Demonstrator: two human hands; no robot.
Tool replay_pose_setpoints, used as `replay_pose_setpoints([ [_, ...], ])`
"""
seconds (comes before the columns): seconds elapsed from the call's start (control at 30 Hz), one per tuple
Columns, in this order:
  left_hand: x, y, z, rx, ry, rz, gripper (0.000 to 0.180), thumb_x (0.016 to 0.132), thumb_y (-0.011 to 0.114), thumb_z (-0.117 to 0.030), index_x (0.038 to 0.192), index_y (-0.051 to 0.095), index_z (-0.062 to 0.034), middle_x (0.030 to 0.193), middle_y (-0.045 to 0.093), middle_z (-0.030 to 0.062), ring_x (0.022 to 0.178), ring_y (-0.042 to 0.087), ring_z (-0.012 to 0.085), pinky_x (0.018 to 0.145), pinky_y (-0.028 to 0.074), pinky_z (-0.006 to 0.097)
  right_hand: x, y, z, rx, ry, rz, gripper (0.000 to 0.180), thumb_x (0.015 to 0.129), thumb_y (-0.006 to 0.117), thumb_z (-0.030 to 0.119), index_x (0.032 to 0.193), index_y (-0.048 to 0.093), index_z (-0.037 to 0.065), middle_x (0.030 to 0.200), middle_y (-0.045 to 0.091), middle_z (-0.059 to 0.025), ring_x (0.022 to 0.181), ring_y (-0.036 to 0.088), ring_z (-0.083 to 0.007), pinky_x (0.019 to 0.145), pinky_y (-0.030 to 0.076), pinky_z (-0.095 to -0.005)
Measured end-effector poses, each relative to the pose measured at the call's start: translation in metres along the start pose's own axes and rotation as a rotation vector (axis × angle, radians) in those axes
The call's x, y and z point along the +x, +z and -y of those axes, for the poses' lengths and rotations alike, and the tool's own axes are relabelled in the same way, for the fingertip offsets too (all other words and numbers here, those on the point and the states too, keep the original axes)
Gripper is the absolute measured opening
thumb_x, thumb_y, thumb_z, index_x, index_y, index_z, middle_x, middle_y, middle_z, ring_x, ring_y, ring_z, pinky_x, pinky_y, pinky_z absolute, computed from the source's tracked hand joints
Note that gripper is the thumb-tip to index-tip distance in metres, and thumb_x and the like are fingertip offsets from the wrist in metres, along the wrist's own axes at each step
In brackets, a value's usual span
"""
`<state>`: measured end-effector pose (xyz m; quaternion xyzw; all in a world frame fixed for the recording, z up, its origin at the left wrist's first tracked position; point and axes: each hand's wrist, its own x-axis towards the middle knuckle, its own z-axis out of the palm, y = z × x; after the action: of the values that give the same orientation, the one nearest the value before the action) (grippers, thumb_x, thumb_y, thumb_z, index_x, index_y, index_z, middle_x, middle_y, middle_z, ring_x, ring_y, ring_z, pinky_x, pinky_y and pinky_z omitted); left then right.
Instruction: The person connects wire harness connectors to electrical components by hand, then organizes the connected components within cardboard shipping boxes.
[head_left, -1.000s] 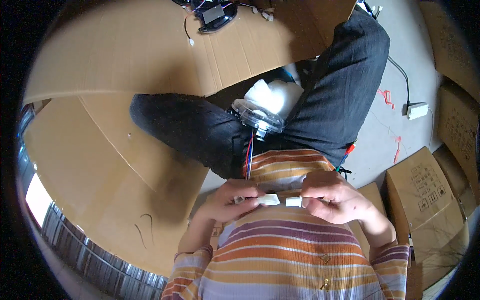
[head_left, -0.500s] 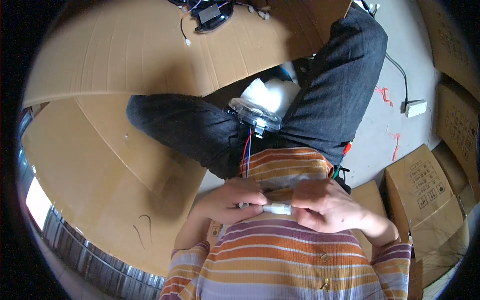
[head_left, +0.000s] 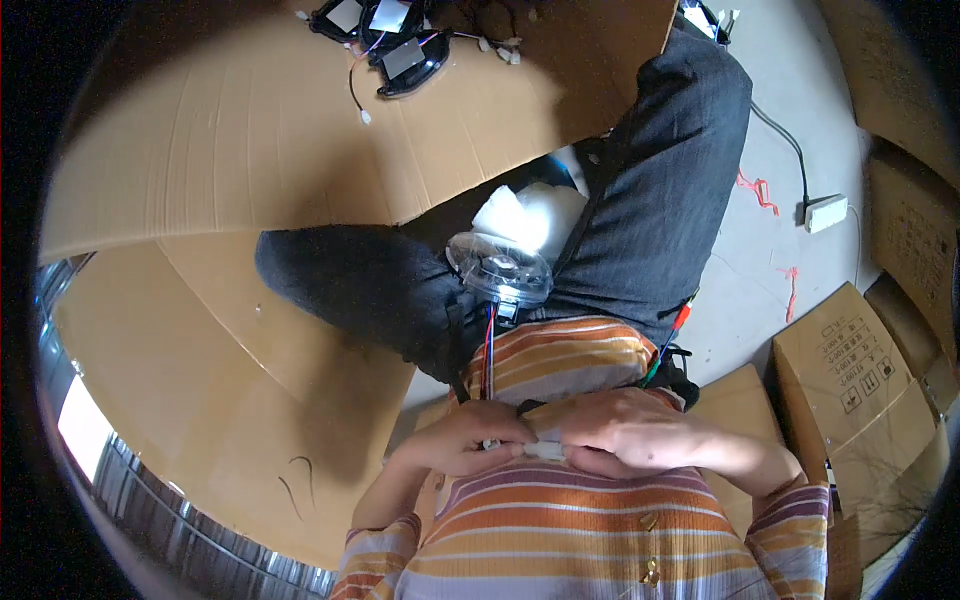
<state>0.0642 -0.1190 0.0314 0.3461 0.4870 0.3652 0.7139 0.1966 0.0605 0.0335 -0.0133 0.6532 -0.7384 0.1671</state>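
White plastic connectors, small and block-shaped (head_left: 545,451), sit end to end between the person's two hands, close against the striped knit top in orange, purple, cream and grey (head_left: 580,520). The left hand (head_left: 465,438) pinches one end between thumb and curled fingers, with a little more white plastic showing within its grip. The right hand (head_left: 625,432) is closed around the other end, its fingers folded over so that much of that part is hidden (whether the two pieces are fully seated, I cannot tell).

Thin red, blue and white wires (head_left: 489,350) run from near the left hand up to a clear round plastic lamp unit (head_left: 500,268), which rests between the legs in dark denim trousers (head_left: 665,190). Just beyond it lies brightly lit white material (head_left: 500,212).

Black curved housings with silver-grey rectangular panels (head_left: 405,60) lie on a broad brown cardboard sheet (head_left: 250,165). To the right, a red clip with a green lead (head_left: 682,317) hangs near the thigh. Farther over, a white power strip (head_left: 826,214) lies on the pale grey floor (head_left: 745,320), near a printed brown cardboard box (head_left: 840,350).
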Motion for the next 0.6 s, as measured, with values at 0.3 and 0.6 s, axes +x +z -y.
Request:
replay_pose_setpoints([
  [0.3, -0.001, -0.013, -0.003, -0.028, -0.034, 0.027, 0.014, 0.074, 0.053, -0.012, 0.083, 0.056, -0.002, 0.077, 0.056, 0.0119, 0.072, 0.054, 0.0257, 0.065, 0.042, 0.033, -0.013, -0.013, -0.002, -0.068, 0.034, -0.026, 0.008, 0.068, 0.051, 0.013, 0.071, 0.053, 0.006, 0.062, 0.052, -0.0115, 0.058, 0.054, -0.0253, 0.051, 0.043, -0.0351],
  [0.6, 0.028, -0.037, -0.046, -0.328, 0.239, -0.325, 0.018, 0.071, 0.053, -0.006, 0.087, 0.054, 0.0012, 0.08, 0.056, 0.0118, 0.068, 0.053, 0.0266, 0.068, 0.04, 0.034, 0.025, -0.031, -0.007, -0.274, -0.169, -0.255, 0.012, 0.065, 0.055, 0.013, 0.074, 0.053, 0.006, 0.111, 0.039, -0.0137, 0.089, 0.047, -0.0287, 0.069, 0.044, -0.0335],
])
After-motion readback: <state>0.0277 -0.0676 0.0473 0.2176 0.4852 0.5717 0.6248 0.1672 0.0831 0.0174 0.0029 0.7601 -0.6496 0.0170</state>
